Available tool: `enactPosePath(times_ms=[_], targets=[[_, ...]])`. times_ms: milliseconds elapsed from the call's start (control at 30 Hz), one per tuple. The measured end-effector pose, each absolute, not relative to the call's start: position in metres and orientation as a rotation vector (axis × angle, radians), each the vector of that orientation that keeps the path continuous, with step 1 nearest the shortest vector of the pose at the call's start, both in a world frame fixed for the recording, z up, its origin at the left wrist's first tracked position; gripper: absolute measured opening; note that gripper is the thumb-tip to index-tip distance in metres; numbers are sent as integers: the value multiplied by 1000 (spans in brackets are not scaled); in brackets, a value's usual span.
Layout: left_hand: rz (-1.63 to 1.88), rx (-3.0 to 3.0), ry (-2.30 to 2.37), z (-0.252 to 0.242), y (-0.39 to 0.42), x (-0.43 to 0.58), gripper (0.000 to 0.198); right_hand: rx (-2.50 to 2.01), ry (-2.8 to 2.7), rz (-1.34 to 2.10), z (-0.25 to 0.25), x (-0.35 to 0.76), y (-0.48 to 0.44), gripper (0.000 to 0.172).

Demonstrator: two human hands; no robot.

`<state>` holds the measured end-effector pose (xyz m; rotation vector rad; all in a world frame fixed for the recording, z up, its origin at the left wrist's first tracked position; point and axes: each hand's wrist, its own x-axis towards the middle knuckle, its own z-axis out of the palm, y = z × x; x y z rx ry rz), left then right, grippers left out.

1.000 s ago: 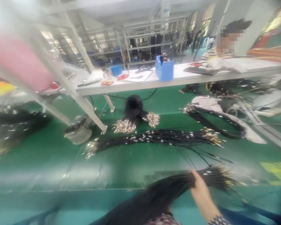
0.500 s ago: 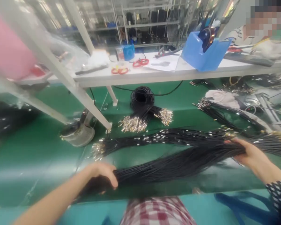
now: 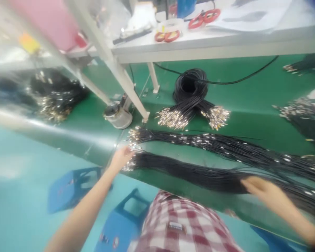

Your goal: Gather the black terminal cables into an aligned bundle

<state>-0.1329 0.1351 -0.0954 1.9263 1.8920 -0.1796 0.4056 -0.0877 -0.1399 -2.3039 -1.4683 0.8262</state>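
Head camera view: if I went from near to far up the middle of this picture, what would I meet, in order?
Checked garment → straight black cable bundle under the hands → second straight bundle → coiled bundle → white shelf's front edge → red-handled scissors.

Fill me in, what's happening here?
The person's left hand is at one end of a long black cable bundle, and the right hand is on it farther along. It lies along the green bench's front edge. A second bundle lies stretched just behind it, and a coiled bundle sits beyond that.
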Motion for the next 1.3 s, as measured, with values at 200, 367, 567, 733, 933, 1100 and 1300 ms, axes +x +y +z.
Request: enactPosePath(times_ms=[200, 367, 567, 733, 933, 1100, 1300], targets=[[-279, 1866, 1957, -129, 38, -132, 15, -1748, -2133, 536, -174, 227, -13, 55], [-158, 2118, 1954, -154, 22, -108, 29, -1872, -2258, 429, -204, 193, -2, 74], [-122, 2456, 1714, -150, 103, -126, 67, -1784, -2265, 1039, -179, 213, 46, 55], [-207, 2661, 1152, -157, 157, -135, 90, -1744, -2178, 1085, -162, 166, 112, 35], [-402, 2649, 1066, -164, 153, -157, 114, -1751, -2012, 1041, -174, 125, 200, 35], [-456, 2619, 1024, -159, 158, -159, 90, -1818, -1978, 954, -167, 113, 171, 49], [-532, 2457, 923, -150, 159, -152, 52, -1976, -2083, 881, -166, 107, 54, 103]])
